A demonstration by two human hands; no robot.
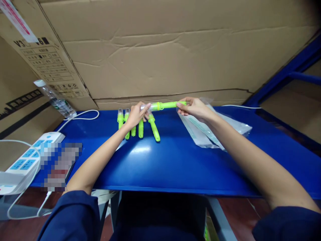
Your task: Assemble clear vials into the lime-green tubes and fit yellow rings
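Observation:
My left hand [139, 115] is closed around the clear capped end of a lime-green stick [169, 105], which looks like a small light stick. At its other end, the fingers of my right hand [193, 107] pinch the green tip. The stick lies roughly level between both hands, raised a little above the blue table [170, 167]. Several like sticks lie below and beside my left hand, partly hidden by it; one slanted green stick [154, 130] sits apart at their right. Clear plastic bags [200, 135] rest under my right hand and forearm.
Cardboard [160, 60] walls the back and left. At left are a water bottle [59, 102], a white power strip [35, 157] with cables, and a blurred-out phone-like object [61, 167]. A blue metal frame [278, 70] stands at right. The table's front edge is near me.

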